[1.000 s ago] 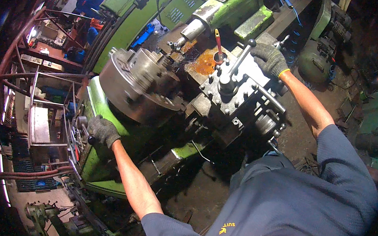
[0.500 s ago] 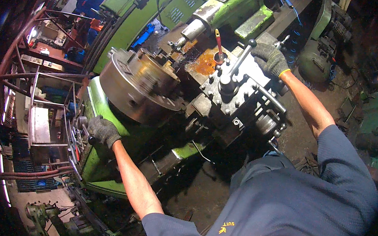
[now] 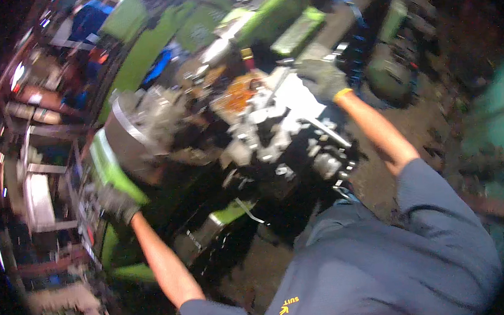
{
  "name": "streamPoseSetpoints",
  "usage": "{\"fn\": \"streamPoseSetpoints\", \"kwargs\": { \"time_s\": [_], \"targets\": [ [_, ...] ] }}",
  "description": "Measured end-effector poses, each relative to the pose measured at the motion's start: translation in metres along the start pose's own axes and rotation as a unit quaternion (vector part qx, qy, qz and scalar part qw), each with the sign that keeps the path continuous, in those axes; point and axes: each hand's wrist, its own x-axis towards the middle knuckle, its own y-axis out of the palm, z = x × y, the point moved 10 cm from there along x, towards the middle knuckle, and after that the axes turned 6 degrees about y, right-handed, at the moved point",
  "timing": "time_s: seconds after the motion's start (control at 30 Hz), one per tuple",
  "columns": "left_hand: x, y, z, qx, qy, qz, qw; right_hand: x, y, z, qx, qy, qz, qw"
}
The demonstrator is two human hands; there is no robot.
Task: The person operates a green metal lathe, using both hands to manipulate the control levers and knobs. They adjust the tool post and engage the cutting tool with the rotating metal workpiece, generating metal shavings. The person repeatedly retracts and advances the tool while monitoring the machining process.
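Observation:
My left hand (image 3: 116, 202), in a dark grey knitted glove, is at the front of the green lathe headstock (image 3: 114, 171), by its control levers. Motion smears its fingers, so its grip cannot be made out. To the right of the large steel chuck (image 3: 134, 131), my right hand (image 3: 323, 81), in a matching glove with a yellow cuff, is closed at a crank handle (image 3: 337, 51) beyond the tool post (image 3: 261, 118). A metal bar handle (image 3: 328, 132) sticks out below that hand. The chuck's outline is blurred.
A red-handled brush (image 3: 248, 60) stands behind the tool post, beside an orange-brown stained surface (image 3: 238, 96). The green tailstock (image 3: 282, 10) is farther back. A rounded green machine (image 3: 391, 78) sits at right, near a coiled blue hose (image 3: 359, 48). Metal frames (image 3: 31, 169) stand at left.
The whole view has swung, so the lathe and both hands appear farther left and the picture is blurred. Both hands stay at about the same places on the machine.

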Motion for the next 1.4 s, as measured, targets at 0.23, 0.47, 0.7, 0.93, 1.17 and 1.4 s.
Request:
{"fn": "streamPoseSetpoints", "kwargs": {
  "time_s": [0.23,0.47,0.7,0.93,1.17,1.4],
  "targets": [
    [-0.019,-0.018,-0.045,-0.319,0.072,-0.102,0.939,0.002,0.004,-0.015,-0.049,-0.007,0.006,0.999],
    [-0.046,-0.340,-0.239,-0.581,0.152,-0.096,0.794,0.007,0.002,0.005,-0.049,0.013,-0.023,0.998],
    [0.063,-0.418,-0.356,-0.513,0.400,-0.252,0.716,0.004,0.014,-0.023,-0.067,0.061,0.051,0.995],
    [0.099,-0.319,-0.439,-0.718,0.197,0.221,0.630,0.029,0.054,-0.036,-0.072,0.053,0.023,0.996],
    [0.088,-0.321,-0.449,-0.720,0.214,0.267,0.603,0.048,0.092,-0.042,-0.019,0.063,-0.002,0.998],
    [0.088,-0.340,-0.450,-0.661,0.418,0.084,0.618,0.030,0.049,-0.020,-0.048,0.041,-0.011,0.998]
  ]
}}
